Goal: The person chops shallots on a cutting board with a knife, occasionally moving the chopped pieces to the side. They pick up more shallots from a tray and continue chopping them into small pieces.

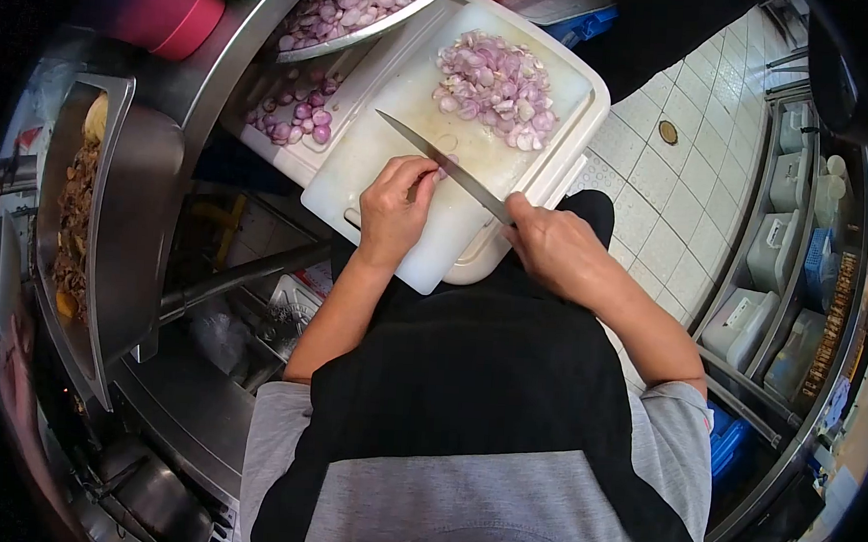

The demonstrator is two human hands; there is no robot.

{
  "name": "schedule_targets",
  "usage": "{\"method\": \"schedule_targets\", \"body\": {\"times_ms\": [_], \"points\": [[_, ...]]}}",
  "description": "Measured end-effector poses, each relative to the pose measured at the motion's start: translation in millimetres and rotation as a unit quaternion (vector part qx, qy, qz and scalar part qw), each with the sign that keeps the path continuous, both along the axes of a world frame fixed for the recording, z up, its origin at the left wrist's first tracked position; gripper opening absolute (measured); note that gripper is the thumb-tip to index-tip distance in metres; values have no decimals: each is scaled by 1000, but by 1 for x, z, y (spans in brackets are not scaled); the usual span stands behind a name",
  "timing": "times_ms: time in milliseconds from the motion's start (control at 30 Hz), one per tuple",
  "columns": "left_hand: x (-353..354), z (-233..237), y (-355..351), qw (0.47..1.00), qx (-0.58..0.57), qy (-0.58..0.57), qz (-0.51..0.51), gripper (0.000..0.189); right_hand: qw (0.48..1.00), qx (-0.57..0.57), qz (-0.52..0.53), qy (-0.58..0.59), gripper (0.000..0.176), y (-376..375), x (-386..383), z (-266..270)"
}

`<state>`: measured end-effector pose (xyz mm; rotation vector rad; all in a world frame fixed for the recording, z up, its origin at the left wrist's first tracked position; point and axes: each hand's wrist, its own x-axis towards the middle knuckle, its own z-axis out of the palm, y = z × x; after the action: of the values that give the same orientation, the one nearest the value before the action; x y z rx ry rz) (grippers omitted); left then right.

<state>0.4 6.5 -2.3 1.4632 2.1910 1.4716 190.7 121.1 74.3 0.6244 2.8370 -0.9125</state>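
Observation:
My right hand [558, 243] is wrapped round the handle of a long kitchen knife [449, 167], whose blade slants across the white cutting board [360, 184]. Close beside the blade, my left hand [393, 205] has its fingers closed on a small shallot [446, 167], mostly hidden by the fingers and blade. A pile of sliced shallots [498, 88] lies at the far end of the board. To the left of the board sits a group of whole peeled shallots [299, 122].
A big metal bowl of shallot slices [354, 12] stands at the upper left. Beneath the board is a cream plastic lid or bin top [590, 98]. A metal pan of brown food [76, 213] is at far left; shelves with containers [774, 250] line the right.

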Motion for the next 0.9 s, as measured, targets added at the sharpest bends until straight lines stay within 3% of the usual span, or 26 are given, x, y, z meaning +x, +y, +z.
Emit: {"method": "schedule_targets", "body": {"times_ms": [200, 400, 667, 900], "points": [[0, 1, 0, 1000, -10, -10, -3, 14, 999, -16, -1, 50, 26, 10, -36, -42], [1, 7, -2, 985, -34, 162, -50, 16, 998, 4, 22, 54, 25, 30, -35, -31], [6, 6, -2, 984, -37, 168, -47, 13, 989, 97, 90, -62, 23, 16, -21, 21], [7, 7, -2, 985, -31, 167, -38, 14, 995, 85, 47, 24, 23, 12, -22, -32]]}}
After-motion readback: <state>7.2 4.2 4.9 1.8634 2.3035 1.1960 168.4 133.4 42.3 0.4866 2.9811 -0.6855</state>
